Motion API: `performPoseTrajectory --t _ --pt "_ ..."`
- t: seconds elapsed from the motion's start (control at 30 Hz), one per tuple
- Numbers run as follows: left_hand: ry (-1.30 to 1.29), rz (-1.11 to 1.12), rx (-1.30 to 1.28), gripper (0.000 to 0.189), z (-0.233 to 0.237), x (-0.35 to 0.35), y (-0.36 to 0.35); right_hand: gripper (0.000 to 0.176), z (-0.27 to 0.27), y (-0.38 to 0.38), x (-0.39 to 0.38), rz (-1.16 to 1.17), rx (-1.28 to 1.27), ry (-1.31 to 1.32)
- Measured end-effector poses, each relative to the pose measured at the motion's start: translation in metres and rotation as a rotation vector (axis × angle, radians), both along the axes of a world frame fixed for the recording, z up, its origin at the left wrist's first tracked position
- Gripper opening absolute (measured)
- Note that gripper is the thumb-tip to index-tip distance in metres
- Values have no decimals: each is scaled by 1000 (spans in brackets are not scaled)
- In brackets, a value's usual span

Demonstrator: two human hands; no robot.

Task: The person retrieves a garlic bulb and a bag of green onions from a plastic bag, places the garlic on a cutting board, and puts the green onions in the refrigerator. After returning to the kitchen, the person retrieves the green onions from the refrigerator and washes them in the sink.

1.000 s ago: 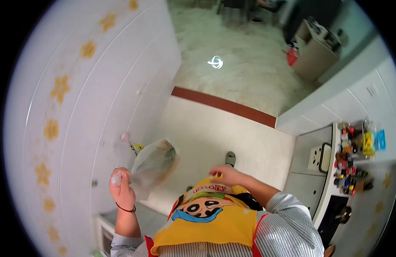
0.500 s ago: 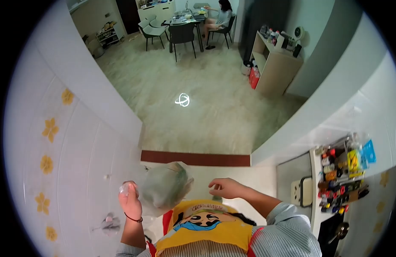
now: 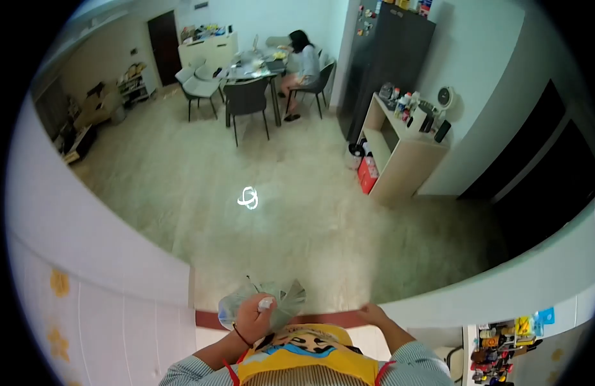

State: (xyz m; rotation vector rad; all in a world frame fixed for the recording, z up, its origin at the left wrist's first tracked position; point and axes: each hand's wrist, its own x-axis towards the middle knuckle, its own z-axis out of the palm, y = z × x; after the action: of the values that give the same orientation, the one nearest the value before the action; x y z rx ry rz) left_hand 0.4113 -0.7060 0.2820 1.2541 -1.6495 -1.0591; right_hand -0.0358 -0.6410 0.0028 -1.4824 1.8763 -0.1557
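My left hand (image 3: 253, 315) is closed around the gathered top of a translucent plastic bag (image 3: 288, 307), and a crumpled white bit of plastic pokes out of the fist. The bag hangs in front of my body, over the reddish-brown door sill (image 3: 329, 318). Something greenish shows faintly through it, but I cannot make out what. On the other side, my right hand (image 3: 373, 315) is held out above the sill with its fingers loosely bent. It is empty and touches nothing. A yellow apron (image 3: 304, 354) with a cartoon face covers my front.
A person (image 3: 304, 64) sits at a cluttered table (image 3: 249, 71) with several chairs (image 3: 246, 100). To the right stand a dark fridge (image 3: 390, 64), a wooden shelf unit (image 3: 406, 161) and a red box (image 3: 368, 174). White walls flank the doorway. Seasoning bottles (image 3: 493, 350) line the counter, lower right.
My view has moved forward to the doorway and tilted up, showing more of the room. The left hand has brought the bag in front of me; the right hand stays out to the side.
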Motion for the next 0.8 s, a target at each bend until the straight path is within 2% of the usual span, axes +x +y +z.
performPoseTrajectory --t 0.03,0.07,0.1,0.13,0.17,0.2,0.23,0.27,0.3,0.33,0.37,0.47,0.53,0.57,0.6,0.63,0.67,0.7,0.73,0.8 --pt "6 -30 1 17 4 -2 -43 29 -36 3 -42 39 43 71" --pt "-5 -56 -3 17 8 -5 -90 25 -101 15 -101 577 -34 494" --pt "-36 -45 -8 17 9 -8 -135 26 -78 23 -113 471 192 589" --pt "-66 -33 -11 16 11 -14 -176 27 -81 30 -128 448 477 669" --pt "-56 -25 -6 16 18 -21 -217 28 -102 53 -153 393 506 652" --pt "-56 -45 -19 16 15 -28 -253 29 -136 72 -175 -478 682 329" --pt "-27 -18 -63 19 9 -35 -295 29 -128 69 -178 -675 750 190" --pt "4 16 -103 22 2 -45 -333 41 -118 69 -178 -987 647 -35" --pt "53 30 -102 24 -2 -57 -374 40 -93 47 -180 -983 650 -285" --pt "59 39 -100 24 -8 -70 -412 39 -88 12 -200 -504 738 -153" --pt "60 75 -83 22 -14 -80 -447 39 -85 -23 -215 -491 750 -142" --pt "86 135 -104 21 -13 -115 -536 37 -84 -183 -237 109 431 255" --pt "106 181 -83 24 -11 -135 -598 37 -179 -331 -289 318 681 207" --pt "85 186 -59 26 -6 -144 -625 32 -189 -411 -295 274 530 257" --pt "104 195 -65 26 -7 -153 -657 29 -176 -508 -301 231 378 320" --pt "147 202 -7 26 -12 -158 -688 28 -151 -601 -296 612 86 487" --pt "188 208 57 26 -17 -164 -720 29 -99 -686 -275 393 -37 412" --pt "213 210 55 27 -21 -172 -750 31 -15 -760 -236 60 -21 218" --pt "227 214 47 27 -24 -182 -783 35 0 -827 -226 -150 -115 15" --pt "158 162 97 28 -33 -196 -852 40 49 -945 -200 -85 -206 -70"
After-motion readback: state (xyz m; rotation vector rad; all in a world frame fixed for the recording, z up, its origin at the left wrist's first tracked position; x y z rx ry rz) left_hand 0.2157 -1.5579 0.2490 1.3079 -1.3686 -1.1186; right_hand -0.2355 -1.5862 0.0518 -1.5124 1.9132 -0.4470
